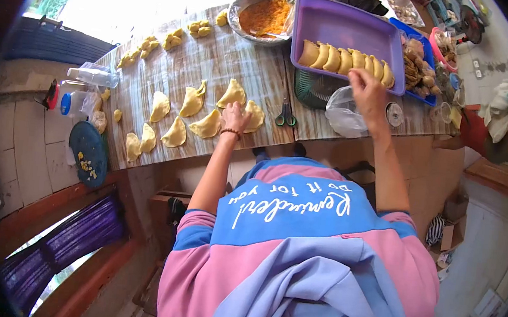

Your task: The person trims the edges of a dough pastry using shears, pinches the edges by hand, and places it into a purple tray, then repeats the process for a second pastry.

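Observation:
My left hand [235, 119], with a bead bracelet at the wrist, reaches down among half-moon filled pastries [175, 132] on the table. Its fingers bend onto the lower edge of one half-moon pastry [232, 92], partly covering it; another pastry [254, 117] lies just right of the hand. Over the front edge of a purple tray [350, 23], my right hand [368, 96] hangs with its fingers curled together, and nothing shows in them. Beneath its fingertips a row of overlapping half-moon pastries [333, 59] lies along the tray's near side.
Behind stands a lined bowl of orange filling [265, 16]. Dough lumps [174, 38] lie at the back left. Scissors [285, 114], a plastic bag [347, 113] and a blue tray of food [429, 99] are nearby. A blue plate [88, 153] sits at the left edge. Another person [501, 129] is at right.

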{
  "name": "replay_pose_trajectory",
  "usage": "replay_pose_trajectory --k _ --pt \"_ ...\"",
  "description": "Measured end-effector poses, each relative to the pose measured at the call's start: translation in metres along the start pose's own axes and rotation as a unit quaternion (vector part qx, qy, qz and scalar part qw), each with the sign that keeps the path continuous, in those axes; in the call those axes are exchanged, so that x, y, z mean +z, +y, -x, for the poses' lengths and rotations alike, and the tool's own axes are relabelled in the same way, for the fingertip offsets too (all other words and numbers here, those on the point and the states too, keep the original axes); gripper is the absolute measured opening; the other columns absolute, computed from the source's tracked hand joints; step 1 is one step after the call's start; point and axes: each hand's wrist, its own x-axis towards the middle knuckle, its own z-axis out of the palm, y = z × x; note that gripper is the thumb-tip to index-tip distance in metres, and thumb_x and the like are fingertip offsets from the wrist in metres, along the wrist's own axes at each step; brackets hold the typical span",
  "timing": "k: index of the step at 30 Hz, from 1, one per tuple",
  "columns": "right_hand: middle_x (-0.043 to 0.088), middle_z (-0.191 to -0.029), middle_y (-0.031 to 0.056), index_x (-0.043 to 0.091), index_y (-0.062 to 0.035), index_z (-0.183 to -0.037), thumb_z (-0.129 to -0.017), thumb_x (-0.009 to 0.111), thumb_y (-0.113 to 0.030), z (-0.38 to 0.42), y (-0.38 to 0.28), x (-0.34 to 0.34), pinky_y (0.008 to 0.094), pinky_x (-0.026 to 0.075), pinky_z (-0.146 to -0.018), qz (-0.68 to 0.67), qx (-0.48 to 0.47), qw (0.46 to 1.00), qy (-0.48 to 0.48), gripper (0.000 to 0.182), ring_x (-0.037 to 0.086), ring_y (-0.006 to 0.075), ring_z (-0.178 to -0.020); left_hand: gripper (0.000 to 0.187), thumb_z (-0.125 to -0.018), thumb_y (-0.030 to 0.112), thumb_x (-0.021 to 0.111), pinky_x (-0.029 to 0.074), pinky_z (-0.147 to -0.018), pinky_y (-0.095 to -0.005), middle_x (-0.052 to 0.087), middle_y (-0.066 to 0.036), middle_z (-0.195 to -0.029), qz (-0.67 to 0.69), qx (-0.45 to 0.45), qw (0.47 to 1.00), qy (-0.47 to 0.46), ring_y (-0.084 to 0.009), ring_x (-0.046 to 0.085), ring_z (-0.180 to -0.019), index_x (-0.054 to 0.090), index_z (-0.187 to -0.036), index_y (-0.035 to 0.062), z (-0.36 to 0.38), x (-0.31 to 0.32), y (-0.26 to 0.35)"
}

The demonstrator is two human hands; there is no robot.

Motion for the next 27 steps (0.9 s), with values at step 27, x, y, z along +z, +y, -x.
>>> replay_pose_trajectory --k 27 --pt "0.063 -0.083 0.0276 0.049 0.0089 -0.112 -0.071 0.056 -0.003 0.112 0.026 0.178 0.0444 0.052 -0.067 0.116 0.040 0.933 -0.340 0.044 0.064 0.0393 -0.075 0.044 -0.082 0.010 0.067 0.053 -0.081 -0.0333 0.061 -0.007 -0.111 0.773 -0.154 0.597 -0.154 -0.0190 0.063 -0.097 0.046 -0.120 0.0059 0.026 -0.077 0.011"
